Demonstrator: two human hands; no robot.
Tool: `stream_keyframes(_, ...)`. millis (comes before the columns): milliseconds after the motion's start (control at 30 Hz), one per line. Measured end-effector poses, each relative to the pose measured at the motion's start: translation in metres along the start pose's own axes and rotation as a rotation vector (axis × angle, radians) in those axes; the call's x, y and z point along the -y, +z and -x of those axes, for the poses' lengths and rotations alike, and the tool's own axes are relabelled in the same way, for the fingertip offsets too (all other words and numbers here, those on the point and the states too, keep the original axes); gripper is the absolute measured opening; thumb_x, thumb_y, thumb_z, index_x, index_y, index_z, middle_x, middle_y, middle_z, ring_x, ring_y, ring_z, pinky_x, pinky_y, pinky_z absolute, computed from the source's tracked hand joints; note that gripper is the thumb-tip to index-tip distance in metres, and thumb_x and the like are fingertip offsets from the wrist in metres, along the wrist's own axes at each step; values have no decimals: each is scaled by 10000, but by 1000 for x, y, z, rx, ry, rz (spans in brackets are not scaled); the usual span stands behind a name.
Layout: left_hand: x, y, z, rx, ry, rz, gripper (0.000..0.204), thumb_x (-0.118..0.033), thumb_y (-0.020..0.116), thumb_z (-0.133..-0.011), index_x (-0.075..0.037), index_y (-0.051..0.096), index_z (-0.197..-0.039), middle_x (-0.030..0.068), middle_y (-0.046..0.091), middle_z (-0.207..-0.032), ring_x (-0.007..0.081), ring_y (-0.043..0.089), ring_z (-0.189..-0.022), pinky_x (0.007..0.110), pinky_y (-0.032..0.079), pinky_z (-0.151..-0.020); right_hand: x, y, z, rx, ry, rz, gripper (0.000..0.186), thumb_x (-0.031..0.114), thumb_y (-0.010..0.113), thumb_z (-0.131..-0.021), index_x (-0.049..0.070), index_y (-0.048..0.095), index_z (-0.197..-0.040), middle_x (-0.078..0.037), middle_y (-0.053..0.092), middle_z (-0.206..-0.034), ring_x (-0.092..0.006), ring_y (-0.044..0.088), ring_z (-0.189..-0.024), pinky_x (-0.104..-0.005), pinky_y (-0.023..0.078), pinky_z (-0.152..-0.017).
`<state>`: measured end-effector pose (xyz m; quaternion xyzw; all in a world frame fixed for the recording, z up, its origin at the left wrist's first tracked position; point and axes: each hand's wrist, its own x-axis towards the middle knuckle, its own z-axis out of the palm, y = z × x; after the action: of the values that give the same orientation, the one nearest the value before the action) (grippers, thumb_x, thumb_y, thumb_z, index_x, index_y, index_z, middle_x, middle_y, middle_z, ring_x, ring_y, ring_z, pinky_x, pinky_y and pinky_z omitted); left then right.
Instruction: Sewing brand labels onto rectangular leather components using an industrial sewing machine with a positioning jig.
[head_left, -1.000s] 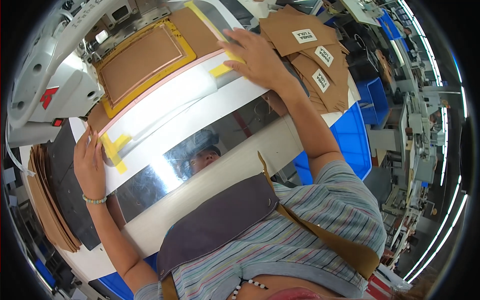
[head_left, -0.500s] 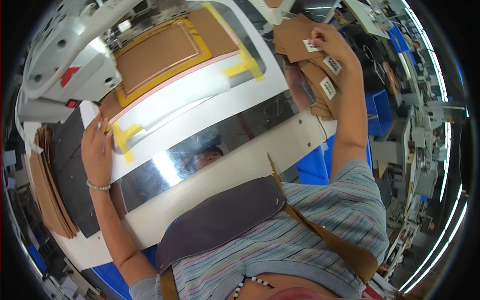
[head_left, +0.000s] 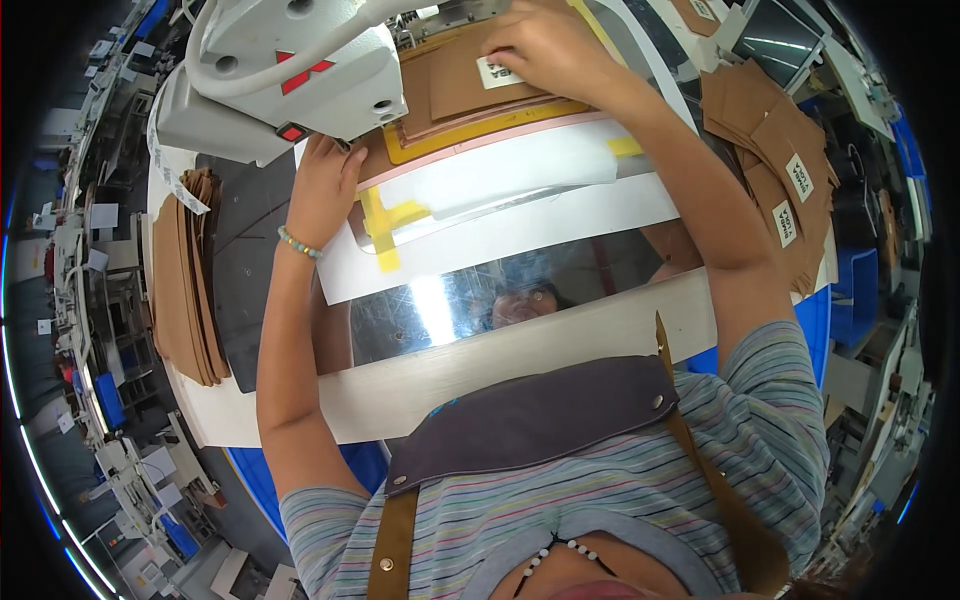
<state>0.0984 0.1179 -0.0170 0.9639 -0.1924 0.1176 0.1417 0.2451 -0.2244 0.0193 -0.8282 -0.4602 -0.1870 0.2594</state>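
Observation:
My right hand pinches a flat brown piece by its white label. That piece lies over the yellow-edged frame on the sewing template, below the white machine head. At the left end of the template my left hand has its fingers bent round the edge, by the brown corner and the machine head. Yellow tape and a white padded strip run along the template's near side. The far fingertips of my right hand are partly hidden.
A fanned pile of brown labelled pieces lies at the right. Several long brown pieces stand stacked at the left. A shiny metal plate borders the pale table edge before me. Blue bins stand below the table.
My right hand has moved left from the pile to the template, carrying a labelled brown piece. My left hand stays at the template's left end. The whole view has turned and shifted.

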Motion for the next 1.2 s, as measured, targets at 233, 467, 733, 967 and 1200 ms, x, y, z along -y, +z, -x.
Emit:
stream_keyframes(233, 20, 27, -15, -42, -9, 149, 337, -258, 565, -1088, -29, 727, -1274, 252, 663, -1285, 453, 565, -1225, 478, 434, -1101, 18, 41, -28, 144, -108, 213, 145, 130, 733, -902, 87, 809, -1017, -12, 750, -1014, -233, 645, -1067, -385, 550, -889)
stream_keyframes(467, 9, 23, -37, 143, 77, 262, 391, -162, 491, -1121, -99, 603, -1489, 46, 541, -1603, 290, 495, -1467, 397, 330, -1250, 15, 54, -7, 104, -104, 68, 226, 148, 699, -917, 105, 818, -1104, -104, 725, -1190, -306, 644, -1182, -451, 540, -982)
stream_keyframes(733, 7, 25, -49, 127, 133, 339, 383, -167, 475, -1127, -94, 622, -1474, 12, 551, -1596, 279, 447, -1495, 413, 266, -1280, 35, 75, 4, 181, -319, -140, 447, 38, 651, -915, 199, 755, -1319, -46, 673, -1359, -282, 594, -1281, -454, 430, -1126)
stream_keyframes(967, 82, 45, -19, -48, -95, 298, 353, -4, 640, -977, 3, 667, -1330, 170, 683, -1376, 348, 629, -1287, 431, 470, -1111, 42, 75, 2, 225, -308, -57, 384, 35, 642, -910, 157, 768, -1252, -50, 670, -1331, -265, 589, -1294, -448, 429, -1140)
stream_keyframes(1200, 135, 46, -1, -47, 16, 39, 376, -2, 647, -912, 5, 688, -1286, 171, 699, -1338, 340, 659, -1237, 442, 497, -1083, 49, 82, -5, 159, -298, -229, 372, 26, 623, -923, 165, 780, -1229, -48, 692, -1270, -279, 631, -1216, -421, 497, -1047)
